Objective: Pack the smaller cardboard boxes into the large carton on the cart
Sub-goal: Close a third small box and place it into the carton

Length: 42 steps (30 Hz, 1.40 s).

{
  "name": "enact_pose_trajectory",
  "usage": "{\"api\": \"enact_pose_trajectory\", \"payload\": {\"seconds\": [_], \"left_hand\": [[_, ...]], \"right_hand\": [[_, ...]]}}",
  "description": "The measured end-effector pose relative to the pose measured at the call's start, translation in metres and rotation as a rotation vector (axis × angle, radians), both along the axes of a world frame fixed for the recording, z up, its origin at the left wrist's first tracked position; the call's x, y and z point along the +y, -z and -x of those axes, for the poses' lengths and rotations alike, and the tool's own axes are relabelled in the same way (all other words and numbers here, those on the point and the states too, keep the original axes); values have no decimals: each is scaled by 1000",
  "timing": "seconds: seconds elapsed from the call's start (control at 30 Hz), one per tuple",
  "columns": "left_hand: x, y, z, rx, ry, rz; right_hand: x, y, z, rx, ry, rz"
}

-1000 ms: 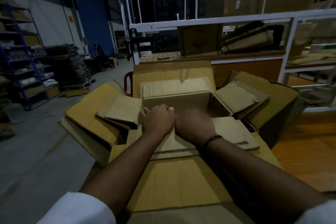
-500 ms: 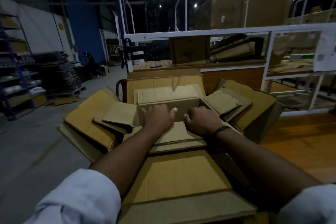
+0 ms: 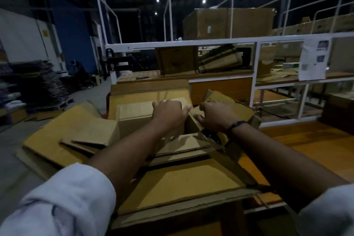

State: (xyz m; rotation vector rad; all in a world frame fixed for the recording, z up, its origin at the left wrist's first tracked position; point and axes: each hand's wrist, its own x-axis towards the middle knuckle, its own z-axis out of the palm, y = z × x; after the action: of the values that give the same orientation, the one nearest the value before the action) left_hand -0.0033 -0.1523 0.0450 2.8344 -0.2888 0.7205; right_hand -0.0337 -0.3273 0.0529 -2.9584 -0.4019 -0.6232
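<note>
A large brown carton (image 3: pixel 183 184) stands right before me with its flaps spread wide. A smaller cardboard box (image 3: pixel 134 119) sits inside it, top flaps open and its inside dark. My left hand (image 3: pixel 168 111) is curled over the small box's far flap. My right hand (image 3: pixel 214 115), with a dark band on the wrist, grips the small box's right flap (image 3: pixel 197 111) at its edge. The cart under the carton is hidden by the cardboard.
A white metal rack (image 3: pixel 191 43) with cardboard on its shelves stands just behind the carton. An orange wooden surface (image 3: pixel 310 145) lies to the right. Grey floor (image 3: pixel 11 147) runs along the left, with stacked flat cardboard (image 3: pixel 46 84) and shelving beyond.
Both hands have moved forward from the near flap to the far and right flaps of the small box. The view has tilted upward.
</note>
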Motion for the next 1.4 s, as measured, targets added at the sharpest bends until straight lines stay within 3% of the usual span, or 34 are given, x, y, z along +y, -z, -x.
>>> {"api": "enact_pose_trajectory", "payload": {"seconds": [0.3, 0.63, 0.73, 0.93, 1.27, 1.4], "left_hand": [[-107, -53, -12, -68, 115, -181], [-271, -60, -20, -47, 202, -207], [-317, -49, -24, 68, 229, -224], [-402, -24, -45, 507, 275, -293], [-497, 46, -71, 472, 359, -275], [-524, 82, -89, 504, 371, -357]], "right_hand": [[-121, -39, -8, -132, 106, -107], [-256, -29, -15, -143, 243, -195], [-294, -29, -11, -129, 289, -213], [-370, -10, -15, -101, 354, -240], [-480, 67, -14, -2, 480, -210], [-512, 98, -13, 55, 530, -232]]}}
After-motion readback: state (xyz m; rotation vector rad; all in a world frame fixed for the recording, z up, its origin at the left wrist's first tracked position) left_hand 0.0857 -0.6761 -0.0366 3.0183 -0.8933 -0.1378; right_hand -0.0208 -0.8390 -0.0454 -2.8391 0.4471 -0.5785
